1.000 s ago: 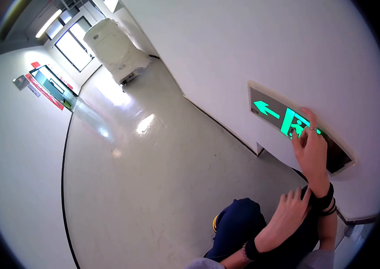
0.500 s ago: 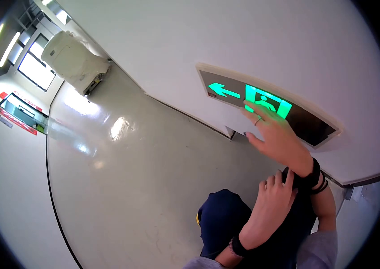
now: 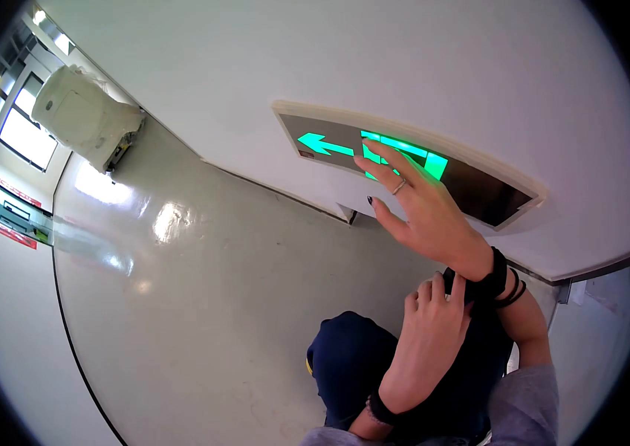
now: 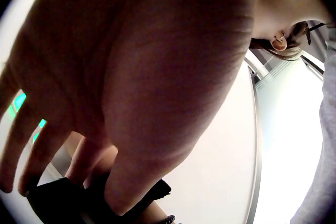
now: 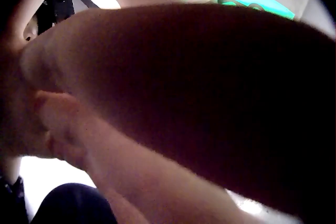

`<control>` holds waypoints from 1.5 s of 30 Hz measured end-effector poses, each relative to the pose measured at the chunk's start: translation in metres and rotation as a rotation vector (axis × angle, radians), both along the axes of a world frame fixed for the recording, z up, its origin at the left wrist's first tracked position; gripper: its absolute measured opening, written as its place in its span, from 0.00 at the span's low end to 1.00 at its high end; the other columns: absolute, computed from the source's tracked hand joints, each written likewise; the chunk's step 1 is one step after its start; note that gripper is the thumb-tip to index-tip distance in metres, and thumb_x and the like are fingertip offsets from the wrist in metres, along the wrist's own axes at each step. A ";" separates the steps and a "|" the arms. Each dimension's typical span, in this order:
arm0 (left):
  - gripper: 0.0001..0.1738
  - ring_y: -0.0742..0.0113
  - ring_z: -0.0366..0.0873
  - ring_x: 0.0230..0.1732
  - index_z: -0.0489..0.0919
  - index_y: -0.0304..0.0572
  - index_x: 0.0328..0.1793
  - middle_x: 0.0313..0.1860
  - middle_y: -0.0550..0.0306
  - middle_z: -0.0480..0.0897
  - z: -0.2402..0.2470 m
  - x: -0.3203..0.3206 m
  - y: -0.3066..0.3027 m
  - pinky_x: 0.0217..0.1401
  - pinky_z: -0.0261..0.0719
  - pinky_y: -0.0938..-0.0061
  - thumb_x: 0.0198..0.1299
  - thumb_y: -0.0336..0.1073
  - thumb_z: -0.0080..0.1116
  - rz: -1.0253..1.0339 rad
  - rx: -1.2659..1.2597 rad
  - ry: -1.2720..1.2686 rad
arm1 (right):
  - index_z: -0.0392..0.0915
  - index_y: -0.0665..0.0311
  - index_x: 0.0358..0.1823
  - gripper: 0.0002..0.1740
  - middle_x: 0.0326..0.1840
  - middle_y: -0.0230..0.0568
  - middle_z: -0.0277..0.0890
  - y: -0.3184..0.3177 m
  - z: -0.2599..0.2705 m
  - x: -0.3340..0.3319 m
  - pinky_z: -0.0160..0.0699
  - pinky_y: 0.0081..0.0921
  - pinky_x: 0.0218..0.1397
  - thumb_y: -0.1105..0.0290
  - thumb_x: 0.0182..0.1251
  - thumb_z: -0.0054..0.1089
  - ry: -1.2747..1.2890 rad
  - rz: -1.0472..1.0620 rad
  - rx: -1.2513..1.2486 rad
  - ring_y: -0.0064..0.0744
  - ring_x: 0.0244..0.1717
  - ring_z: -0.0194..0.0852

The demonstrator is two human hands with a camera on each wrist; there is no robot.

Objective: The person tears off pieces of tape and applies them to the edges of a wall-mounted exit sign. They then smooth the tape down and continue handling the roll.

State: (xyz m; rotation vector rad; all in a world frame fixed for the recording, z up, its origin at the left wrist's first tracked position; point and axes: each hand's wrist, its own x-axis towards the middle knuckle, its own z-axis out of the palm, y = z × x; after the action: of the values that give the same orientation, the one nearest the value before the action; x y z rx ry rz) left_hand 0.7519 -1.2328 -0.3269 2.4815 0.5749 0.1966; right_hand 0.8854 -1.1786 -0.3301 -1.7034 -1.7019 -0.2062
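In the head view my left hand (image 3: 430,331) reaches across to my right wrist. Its thumb and fingers grip the black wristband (image 3: 492,275) there; the left wrist view shows the thumb and fingers around a black piece of that band (image 4: 58,200). My right hand (image 3: 430,215) is raised with spread, fairly straight fingers and holds nothing. It overlaps a lit green exit sign (image 3: 489,189) set low in the white wall, hiding part of the running figure. In the right wrist view, dark blurred skin fills most of the picture.
A cream-coloured machine (image 3: 81,115) partly wrapped in plastic stands down the corridor near a window (image 3: 29,134). Shiny grey floor (image 3: 203,312) runs between white walls. A bent knee in dark blue (image 3: 352,349) is below my hands. Thin dark bands (image 3: 512,290) circle my right forearm.
My right hand turned and its bent fingers straightened and spread out. My left hand stayed at the right wristband. The head view swung so the sign and machine shifted left.
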 end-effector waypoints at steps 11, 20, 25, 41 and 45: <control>0.23 0.54 0.73 0.48 0.68 0.34 0.57 0.46 0.45 0.74 -0.010 0.004 -0.006 0.48 0.70 0.65 0.59 0.38 0.54 0.057 0.109 -0.029 | 0.70 0.63 0.57 0.24 0.65 0.44 0.65 -0.002 -0.001 -0.001 0.70 0.40 0.59 0.71 0.58 0.58 0.036 -0.033 -0.103 0.50 0.58 0.68; 0.24 0.55 0.73 0.48 0.66 0.33 0.61 0.44 0.46 0.74 -0.024 0.007 -0.008 0.49 0.71 0.67 0.62 0.38 0.53 0.080 0.137 -0.022 | 0.76 0.64 0.46 0.15 0.57 0.39 0.71 0.003 0.003 -0.005 0.70 0.37 0.56 0.76 0.55 0.59 0.079 0.023 -0.065 0.46 0.54 0.70; 0.24 0.55 0.73 0.48 0.66 0.33 0.61 0.44 0.46 0.74 -0.024 0.007 -0.010 0.48 0.71 0.67 0.62 0.38 0.53 0.087 0.142 -0.030 | 0.77 0.64 0.44 0.14 0.55 0.40 0.71 0.001 0.001 -0.004 0.69 0.37 0.57 0.76 0.54 0.59 0.054 0.059 -0.047 0.46 0.55 0.69; 0.16 0.52 0.75 0.44 0.70 0.36 0.52 0.44 0.46 0.76 -0.011 0.007 -0.006 0.47 0.70 0.63 0.63 0.38 0.52 0.005 0.048 -0.063 | 0.47 0.64 0.74 0.45 0.20 0.47 0.74 -0.026 0.007 0.004 0.75 0.39 0.31 0.64 0.57 0.61 -0.028 -0.117 -0.477 0.47 0.24 0.74; 0.16 0.52 0.75 0.45 0.70 0.37 0.52 0.45 0.46 0.76 -0.011 0.009 -0.007 0.48 0.71 0.62 0.63 0.38 0.52 0.016 0.056 -0.041 | 0.44 0.71 0.73 0.46 0.19 0.47 0.73 -0.033 -0.001 0.007 0.75 0.36 0.30 0.64 0.58 0.60 -0.066 -0.032 -0.674 0.46 0.24 0.75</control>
State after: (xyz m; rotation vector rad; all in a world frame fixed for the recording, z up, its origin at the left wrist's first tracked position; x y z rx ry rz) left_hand 0.7606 -1.2400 -0.3376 2.5212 0.5803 0.2726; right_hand 0.8927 -1.2118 -0.3311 -2.2143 -1.9243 0.3433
